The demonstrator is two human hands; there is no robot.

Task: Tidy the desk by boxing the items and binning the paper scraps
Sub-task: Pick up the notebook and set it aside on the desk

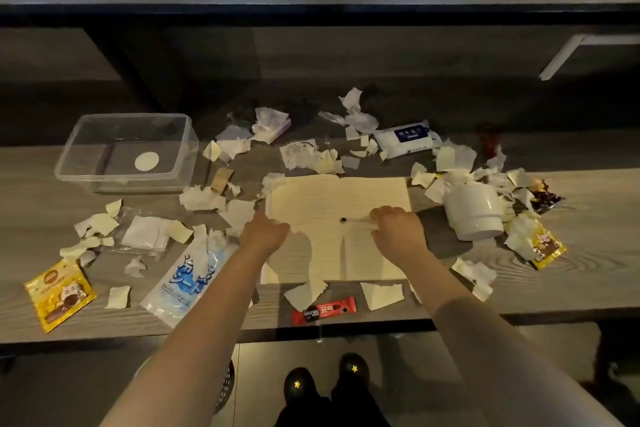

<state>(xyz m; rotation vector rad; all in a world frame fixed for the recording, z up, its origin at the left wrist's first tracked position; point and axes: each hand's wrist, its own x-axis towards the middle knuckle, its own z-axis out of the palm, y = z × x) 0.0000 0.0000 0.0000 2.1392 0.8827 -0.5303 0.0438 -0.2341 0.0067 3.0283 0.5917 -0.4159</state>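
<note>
An open lined notebook (332, 198) lies in the middle of the wooden desk (588, 274). My left hand (265, 230) curls over the notebook's left edge, knuckles up. My right hand (394, 225) rests on the right page, fingers closed on the end of a clear pen (353, 219) with a black tip. A clear plastic box (69, 163) stands empty at the back left. Torn paper scraps (204, 198) litter the desk all around the notebook. A dark mesh bin (225, 386) shows under the desk, partly behind my left arm.
A white cup (472, 215) lies on its side right of the notebook. A wet-wipes pack (407, 139) sits behind. Yellow snack packets (59, 295) (549, 248), a blue-white pouch (187, 284) and a red coffee stick (323, 310) lie near the front edge.
</note>
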